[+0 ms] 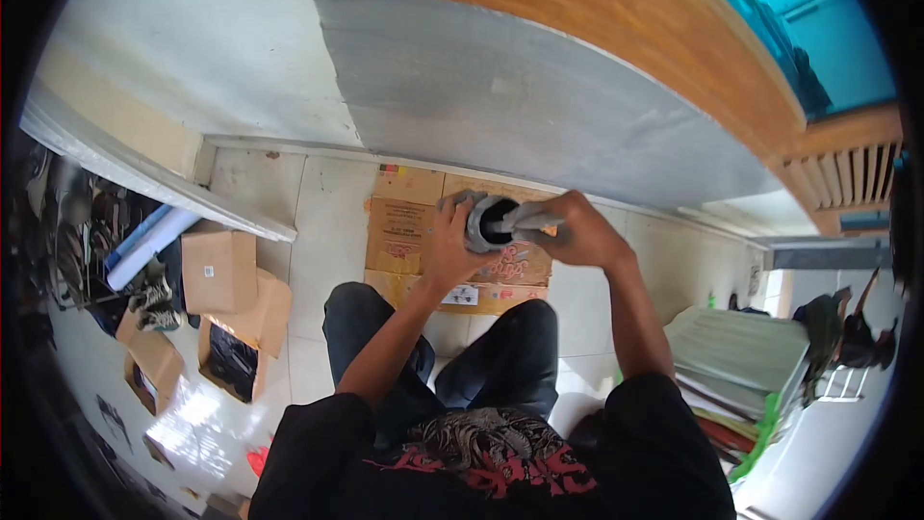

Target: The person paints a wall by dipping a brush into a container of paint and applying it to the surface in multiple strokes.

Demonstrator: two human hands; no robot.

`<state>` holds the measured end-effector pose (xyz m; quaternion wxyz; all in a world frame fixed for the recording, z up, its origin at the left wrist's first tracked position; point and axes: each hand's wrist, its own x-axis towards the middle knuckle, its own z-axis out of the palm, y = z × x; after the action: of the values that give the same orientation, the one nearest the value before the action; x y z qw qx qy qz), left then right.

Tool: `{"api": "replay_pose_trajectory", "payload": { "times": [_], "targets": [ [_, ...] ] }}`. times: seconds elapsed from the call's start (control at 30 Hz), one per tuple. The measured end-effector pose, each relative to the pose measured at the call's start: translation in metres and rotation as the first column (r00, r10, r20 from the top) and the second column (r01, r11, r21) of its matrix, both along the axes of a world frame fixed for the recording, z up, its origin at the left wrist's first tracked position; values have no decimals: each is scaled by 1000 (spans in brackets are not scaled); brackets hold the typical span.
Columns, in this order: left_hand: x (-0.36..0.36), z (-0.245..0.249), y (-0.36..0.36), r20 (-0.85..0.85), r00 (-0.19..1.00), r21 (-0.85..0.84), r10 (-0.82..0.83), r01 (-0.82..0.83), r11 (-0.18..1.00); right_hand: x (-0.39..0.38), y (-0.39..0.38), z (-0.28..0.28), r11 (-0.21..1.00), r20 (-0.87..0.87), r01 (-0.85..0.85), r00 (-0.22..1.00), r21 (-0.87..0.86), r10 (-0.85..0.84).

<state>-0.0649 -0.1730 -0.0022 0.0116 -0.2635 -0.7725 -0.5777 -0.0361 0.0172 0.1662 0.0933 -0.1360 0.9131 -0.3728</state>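
My left hand (pixel 457 236) is wrapped around the side of a grey hollow item (pixel 474 223), which has a round dark opening turned up towards me. My right hand (pixel 579 231) is closed on a grey, cloth-like piece (pixel 532 219) that reaches into that opening. Both hands are close together in front of my knees, over a flattened cardboard sheet (pixel 409 260). Printed lettering and a white label show on the cardboard. I cannot tell what kind of item the left hand holds.
Cardboard boxes (pixel 219 272) stand on the tiled floor at left, one with black plastic inside. Shoes (pixel 156 303) and rolled sheets (pixel 154 248) lie beyond them. A wall with a grey panel (pixel 500 87) rises ahead. A pale green covered stack (pixel 736 347) stands at right.
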Motion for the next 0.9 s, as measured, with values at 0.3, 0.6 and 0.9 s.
{"api": "replay_pose_trajectory", "payload": {
  "times": [0.3, 0.6, 0.9],
  "targets": [
    [-16, -25, 14, -153, 984, 140, -95, 117, 983, 24, 17, 14, 993, -275, -27, 961, -117, -6],
    [16, 26, -6, -116, 984, 26, -136, 140, 990, 13, 29, 34, 982, -323, -176, 935, -69, 145],
    [36, 32, -25, -196, 981, -38, 0, -8, 999, 25, 16, 46, 978, -367, -188, 919, -86, 144]
  ]
}}
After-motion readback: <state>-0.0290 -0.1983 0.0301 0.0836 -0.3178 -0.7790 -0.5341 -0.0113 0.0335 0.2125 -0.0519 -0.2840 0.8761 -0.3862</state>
